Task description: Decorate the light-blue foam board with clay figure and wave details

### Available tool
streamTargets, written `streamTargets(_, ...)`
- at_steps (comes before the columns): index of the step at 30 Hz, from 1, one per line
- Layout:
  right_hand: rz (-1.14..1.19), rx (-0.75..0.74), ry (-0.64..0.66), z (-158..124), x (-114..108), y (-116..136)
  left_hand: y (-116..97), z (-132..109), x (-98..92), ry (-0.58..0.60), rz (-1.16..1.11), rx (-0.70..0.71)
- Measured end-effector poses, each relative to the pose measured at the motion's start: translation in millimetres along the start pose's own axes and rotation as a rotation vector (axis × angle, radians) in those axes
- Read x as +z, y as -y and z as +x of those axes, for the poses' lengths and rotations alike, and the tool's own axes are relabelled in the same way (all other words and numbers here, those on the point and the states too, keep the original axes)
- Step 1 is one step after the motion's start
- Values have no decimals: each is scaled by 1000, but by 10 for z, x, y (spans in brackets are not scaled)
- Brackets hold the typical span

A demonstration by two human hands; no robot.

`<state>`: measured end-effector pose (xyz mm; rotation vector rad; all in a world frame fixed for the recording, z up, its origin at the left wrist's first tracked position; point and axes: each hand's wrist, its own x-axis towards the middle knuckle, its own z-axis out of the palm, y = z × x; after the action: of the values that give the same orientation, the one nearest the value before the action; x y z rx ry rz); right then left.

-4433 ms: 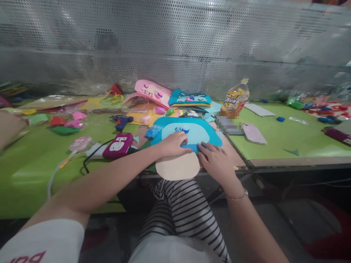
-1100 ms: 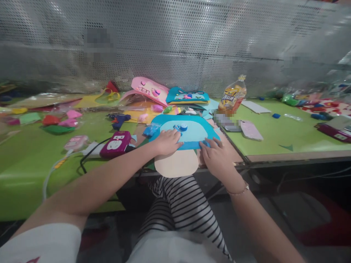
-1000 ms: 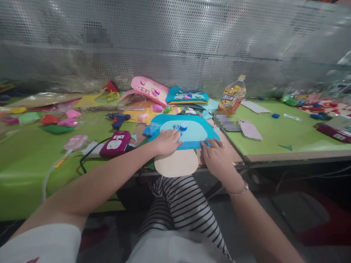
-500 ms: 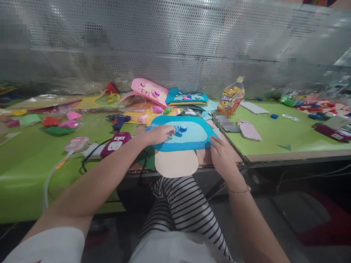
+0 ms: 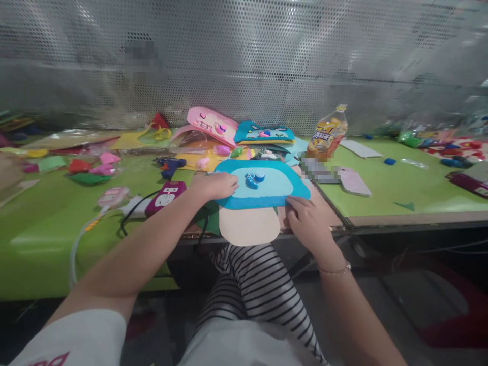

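A blue craft sheet (image 5: 301,189) with rounded corners and a pale-blue centre lies in front of me. On that centre sit a curved lump of dark-blue modelling clay (image 5: 250,181) and a small round blue piece (image 5: 260,176). My left hand (image 5: 221,185) rests over the sheet's left side with its fingers curled inward; whatever they hold, if anything, is hidden. At the lower right border, my right hand (image 5: 308,219) has its bent fingers on the sheet's edge, thumb side partly hidden. A beige rounded flap (image 5: 249,227) extends below the sheet past the table edge.
Behind the sheet lie a pink decorated craft piece (image 5: 213,124) and a teal one (image 5: 265,133). A drink bottle (image 5: 327,133) and a pink phone-like slab (image 5: 354,181) are to the right. Leftward are a purple box (image 5: 165,198), a cable (image 5: 74,254) and clay packets (image 5: 101,168).
My left hand has drawn back from the dark-blue clay, leaving it on the pale-blue centre. My right hand has slid left along the sheet's lower border. The view has shifted slightly.
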<state>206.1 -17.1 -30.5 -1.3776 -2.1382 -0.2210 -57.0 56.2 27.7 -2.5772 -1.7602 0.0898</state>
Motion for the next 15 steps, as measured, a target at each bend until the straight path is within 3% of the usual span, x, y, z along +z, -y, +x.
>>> streamTargets(8, -89, 15, -46, -30, 35, 9, -184, -88, -177, -28, -35, 198)
streamTargets(12, -137, -12, -21, -35, 27, 19, -141, -20, -84, -70, -199, 413)
streamTargets(15, -159, -72, -20, -30, 15, 25, -110, 16, 5, -35, -280, 535)
